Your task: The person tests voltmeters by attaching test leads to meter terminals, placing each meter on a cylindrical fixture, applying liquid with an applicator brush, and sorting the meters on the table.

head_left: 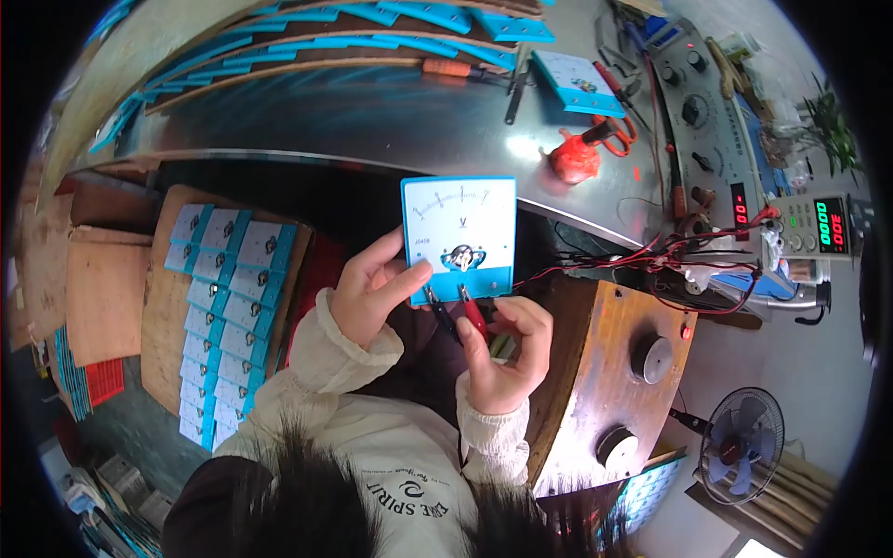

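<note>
The left forearm [321, 367] and the right forearm [493, 442] both reach forward, bare at the wrists. The left hand [367, 290] is closed in a grip, its thumb [411, 279] in front. The right hand [512, 355], lower in the view, makes a pinch, with thumb upright and fingers [528, 321] bent.

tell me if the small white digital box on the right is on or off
On: the small white digital box has green and red digits glowing on its display.
</note>
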Tool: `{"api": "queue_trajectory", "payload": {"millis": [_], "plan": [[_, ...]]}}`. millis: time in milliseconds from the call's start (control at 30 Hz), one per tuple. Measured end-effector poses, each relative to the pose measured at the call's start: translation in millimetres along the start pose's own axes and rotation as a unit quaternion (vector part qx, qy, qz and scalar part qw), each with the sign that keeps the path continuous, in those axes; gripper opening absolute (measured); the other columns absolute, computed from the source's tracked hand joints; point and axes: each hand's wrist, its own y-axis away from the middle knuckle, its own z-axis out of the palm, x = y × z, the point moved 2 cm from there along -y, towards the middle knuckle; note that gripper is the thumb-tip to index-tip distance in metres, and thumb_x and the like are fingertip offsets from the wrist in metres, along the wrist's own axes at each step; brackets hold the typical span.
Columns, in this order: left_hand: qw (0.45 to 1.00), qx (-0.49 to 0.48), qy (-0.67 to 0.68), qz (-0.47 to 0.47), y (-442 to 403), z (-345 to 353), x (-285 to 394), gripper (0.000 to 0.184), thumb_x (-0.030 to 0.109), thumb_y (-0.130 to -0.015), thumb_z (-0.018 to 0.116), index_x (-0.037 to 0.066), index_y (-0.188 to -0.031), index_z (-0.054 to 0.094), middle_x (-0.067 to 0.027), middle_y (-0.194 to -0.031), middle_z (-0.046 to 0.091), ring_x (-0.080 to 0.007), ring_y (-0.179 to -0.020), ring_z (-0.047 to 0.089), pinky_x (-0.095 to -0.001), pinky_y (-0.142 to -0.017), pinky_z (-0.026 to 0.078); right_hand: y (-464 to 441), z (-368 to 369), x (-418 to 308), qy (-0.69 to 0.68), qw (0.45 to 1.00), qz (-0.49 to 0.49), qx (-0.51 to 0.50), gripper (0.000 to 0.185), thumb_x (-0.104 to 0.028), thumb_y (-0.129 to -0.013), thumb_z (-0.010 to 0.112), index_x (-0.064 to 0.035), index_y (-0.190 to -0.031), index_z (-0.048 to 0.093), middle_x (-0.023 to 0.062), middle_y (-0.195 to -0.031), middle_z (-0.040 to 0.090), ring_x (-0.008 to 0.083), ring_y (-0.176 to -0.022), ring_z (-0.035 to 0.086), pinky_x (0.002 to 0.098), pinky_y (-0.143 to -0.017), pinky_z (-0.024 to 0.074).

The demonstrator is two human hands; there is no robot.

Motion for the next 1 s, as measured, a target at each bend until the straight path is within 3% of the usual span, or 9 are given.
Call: {"api": "queue_trajectory", "payload": {"millis": [100,133,233,400,467,567,633,800,1000], "plan": [[1.0,0.011,-0.019,0.006,-4,10,-10,0.052,0.008,-0.091,0.059,-0.003,-0.137,0.038,-0.0068,-0.111,0.061,-0.0091,-0.09,0.058,-0.0239,-0.073,0.046,-13,-6,-18,0.08,0.996,0.029,0.025,0.08,-0.011,-0.06,0.086,0.0046,-0.127,0.045,0.022,-0.123,0.048,0.035,-0.113,0.05,0.0393,-0.091,0.0453],[1.0,0.009,0.01,0.019,-4,21,-10,0.051,0.005,-0.091,0.058,-0.005,-0.136,0.039,-0.0082,-0.114,0.06,-0.0106,-0.094,0.058,-0.0248,-0.079,0.047,-13,-9,-13,0.097,0.993,0.057,-0.033,0.104,-0.016,-0.057,0.088,0.0071,-0.138,0.028,0.0272,-0.134,0.036,0.042,-0.121,0.041,0.0434,-0.098,0.0399],[0.996,-0.051,-0.069,-0.014,3,48,-21,0.049,0.003,-0.09,0.057,-0.006,-0.135,0.039,-0.0102,-0.116,0.059,-0.0122,-0.099,0.058,-0.0257,-0.084,0.046,-4,-11,2,0.086,0.993,0.08,0.01,0.118,-0.023,-0.056,0.088,0.0091,-0.142,0.015,0.0322,-0.136,0.033,0.0463,-0.122,0.039,0.0452,-0.1,0.0382],[0.938,-0.264,-0.22,-0.048,16,71,-43,0.054,0.0,-0.093,0.048,-0.005,-0.142,0.028,-0.011,-0.116,0.057,-0.0115,-0.096,0.056,-0.0255,-0.092,0.042,38,-79,39,0.07,0.977,0.17,0.107,0.112,-0.025,-0.055,0.087,0.0033,-0.142,0.023,0.0262,-0.128,0.043,0.038,-0.113,0.05,0.0392,-0.095,0.0428],[0.943,-0.217,-0.251,-0.011,14,69,-41,0.051,0.002,-0.092,0.051,-0.004,-0.14,0.034,-0.0094,-0.107,0.062,-0.0089,-0.087,0.055,-0.0227,-0.089,0.042,73,-127,69,0.104,0.952,0.224,0.179,0.11,-0.026,-0.054,0.088,0.002,-0.141,0.027,0.0244,-0.127,0.045,0.0364,-0.112,0.051,0.0384,-0.095,0.043],[0.936,-0.16,-0.313,0.027,-12,46,-42,0.04,0.005,-0.092,0.053,-0.004,-0.13,0.046,-0.0111,-0.104,0.063,-0.0113,-0.09,0.057,-0.0247,-0.086,0.044,158,-232,112,0.448,0.69,0.348,0.449,0.101,-0.041,-0.059,0.086,0.0105,-0.131,0.036,0.0242,-0.118,0.054,0.0323,-0.111,0.053,0.0379,-0.096,0.0424],[0.938,-0.161,-0.306,0.027,-25,41,-38,0.037,0.007,-0.094,0.052,-0.005,-0.128,0.047,-0.0115,-0.105,0.063,-0.0114,-0.091,0.057,-0.0272,-0.088,0.044,188,-262,129,0.525,0.61,0.405,0.434,0.1,-0.046,-0.06,0.084,0.0114,-0.128,0.04,0.0261,-0.12,0.053,0.0343,-0.113,0.052,0.0394,-0.098,0.0402],[0.931,-0.25,-0.264,0.02,-27,75,-26,0.034,0.005,-0.094,0.049,-0.007,-0.126,0.048,-0.0131,-0.104,0.063,-0.0116,-0.095,0.055,-0.0265,-0.091,0.043,202,-267,141,0.481,0.625,0.4,0.468,0.101,-0.046,-0.06,0.084,0.0108,-0.13,0.038,0.026,-0.122,0.05,0.0355,-0.116,0.049,0.0397,-0.101,0.0379],[0.935,-0.217,-0.278,-0.024,-15,78,-40,0.033,0.007,-0.094,0.051,-0.007,-0.124,0.049,-0.0133,-0.104,0.063,-0.0117,-0.093,0.055,-0.0262,-0.091,0.043,199,-264,137,0.468,0.634,0.397,0.471,0.101,-0.045,-0.062,0.083,0.0105,-0.132,0.035,0.0262,-0.127,0.047,0.0357,-0.119,0.047,0.0394,-0.102,0.0366]]}}
